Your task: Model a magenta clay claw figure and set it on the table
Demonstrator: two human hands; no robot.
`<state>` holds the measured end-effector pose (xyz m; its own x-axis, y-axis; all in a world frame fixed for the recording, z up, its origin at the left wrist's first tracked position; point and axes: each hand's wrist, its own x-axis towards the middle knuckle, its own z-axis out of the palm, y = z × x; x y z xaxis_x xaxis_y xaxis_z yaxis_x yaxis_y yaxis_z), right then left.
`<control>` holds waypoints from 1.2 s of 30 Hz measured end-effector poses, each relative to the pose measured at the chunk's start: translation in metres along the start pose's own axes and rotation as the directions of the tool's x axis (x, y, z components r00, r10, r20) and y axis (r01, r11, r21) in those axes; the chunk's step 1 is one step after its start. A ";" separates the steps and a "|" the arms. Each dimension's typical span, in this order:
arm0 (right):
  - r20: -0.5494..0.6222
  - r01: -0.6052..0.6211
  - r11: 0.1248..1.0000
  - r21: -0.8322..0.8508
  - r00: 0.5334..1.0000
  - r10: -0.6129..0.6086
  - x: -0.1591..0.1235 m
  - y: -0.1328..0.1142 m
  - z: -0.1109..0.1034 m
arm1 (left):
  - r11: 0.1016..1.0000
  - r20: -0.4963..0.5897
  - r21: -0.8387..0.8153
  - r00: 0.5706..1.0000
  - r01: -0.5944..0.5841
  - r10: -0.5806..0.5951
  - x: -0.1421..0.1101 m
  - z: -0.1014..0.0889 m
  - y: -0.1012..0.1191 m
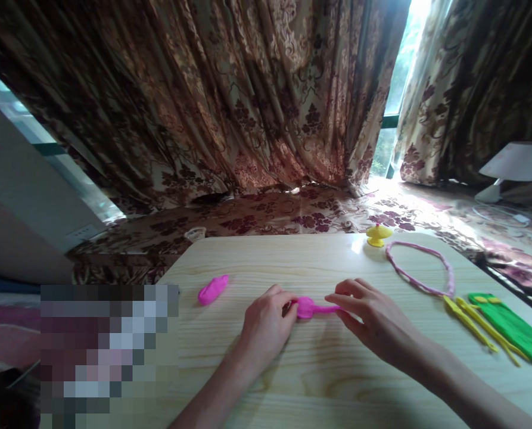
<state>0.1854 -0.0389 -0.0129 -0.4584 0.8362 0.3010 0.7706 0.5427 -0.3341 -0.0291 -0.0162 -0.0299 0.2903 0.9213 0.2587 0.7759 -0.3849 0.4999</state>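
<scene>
A piece of bright pink modelling clay (305, 308) lies across the middle of the table, thick at its left and drawn out into a thin tail on the right. My left hand (269, 314) pinches the thick end between thumb and fingers. At the tail's tip, the thumb and fingers of my right hand (367, 313) close on the clay. Farther left, apart from both hands, rests a second pink lump of clay (212, 290), longish with a pointed end.
On the light wooden table (266, 256), a yellow clay piece (377, 235) stands at the far right. Near it lie a pale pink twisted ring (420, 283), yellow tools (471, 325) and a flat green clay slab (511, 328). A white lamp (513, 164) stands beyond, before patterned curtains (248, 89).
</scene>
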 end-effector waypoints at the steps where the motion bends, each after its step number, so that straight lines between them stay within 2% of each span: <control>1: 0.009 0.003 1.000 0.002 1.000 -0.003 -0.002 0.000 -0.002 | 1.000 -0.007 -0.005 1.000 -0.005 0.005 0.000 0.000 0.000; 4: 0.048 0.016 1.000 0.016 0.999 -0.017 -0.007 -0.002 -0.005 | 1.000 -0.023 -0.025 1.000 -0.009 0.009 -0.001 -0.001 -0.001; 9: -0.011 0.032 0.999 -0.012 0.999 -0.032 -0.007 0.002 -0.005 | 0.996 -0.041 -0.085 0.999 -0.003 0.000 -0.005 -0.003 0.001; 12: 0.018 0.029 1.000 -0.010 0.999 -0.029 -0.006 0.008 -0.001 | 0.996 -0.058 -0.091 0.998 0.019 -0.024 -0.006 -0.005 0.002; 15: 0.011 -0.001 1.000 0.005 1.000 0.001 -0.009 0.012 0.001 | 0.996 -0.088 -0.078 0.994 0.051 -0.058 -0.003 -0.017 -0.004; 17: 0.025 0.001 1.000 0.000 1.000 -0.001 -0.012 0.013 0.001 | 0.995 -0.124 -0.059 0.988 0.085 -0.092 0.002 -0.035 -0.017; 20: 0.047 0.023 0.999 -0.043 0.999 -0.021 -0.019 0.017 -0.003 | 0.985 -0.191 -0.009 0.967 0.172 -0.170 0.011 -0.070 -0.047; 23: -0.051 0.028 0.991 -0.127 0.998 -0.035 -0.021 0.022 -0.006 | 0.962 -0.226 0.043 0.941 0.270 -0.254 0.014 -0.101 -0.081; 25: -0.114 0.030 0.987 -0.157 0.992 -0.048 -0.019 0.024 -0.008 | 0.947 -0.212 0.053 0.930 0.318 -0.301 0.012 -0.111 -0.098; 27: -0.122 0.040 0.989 -0.141 0.991 -0.057 -0.013 0.022 -0.011 | 0.937 -0.176 0.034 0.925 0.346 -0.336 0.007 -0.114 -0.107; 29: -0.105 0.056 0.994 -0.098 0.992 -0.067 -0.005 0.017 -0.014 | 0.936 -0.126 -0.020 0.928 0.351 -0.350 0.003 -0.110 -0.105; 31: -0.096 0.065 0.997 -0.040 0.993 -0.068 0.005 0.011 -0.016 | 0.939 -0.067 -0.113 0.940 0.326 -0.334 0.002 -0.103 -0.093; 33: -0.107 0.069 0.997 0.033 0.992 -0.065 0.016 0.004 -0.016 | 0.929 0.013 -0.243 0.959 0.278 -0.283 0.006 -0.094 -0.074; 36: -0.141 0.084 0.982 0.169 0.988 -0.060 0.034 -0.006 -0.014 | 0.871 0.154 -0.446 0.976 0.207 -0.153 0.021 -0.077 -0.039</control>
<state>0.1716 -0.0151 0.0121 -0.4368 0.7825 0.4437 0.6438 0.6164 -0.4534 -0.0959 0.0134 0.0194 0.2507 0.9668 0.0487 0.4858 -0.1691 0.8576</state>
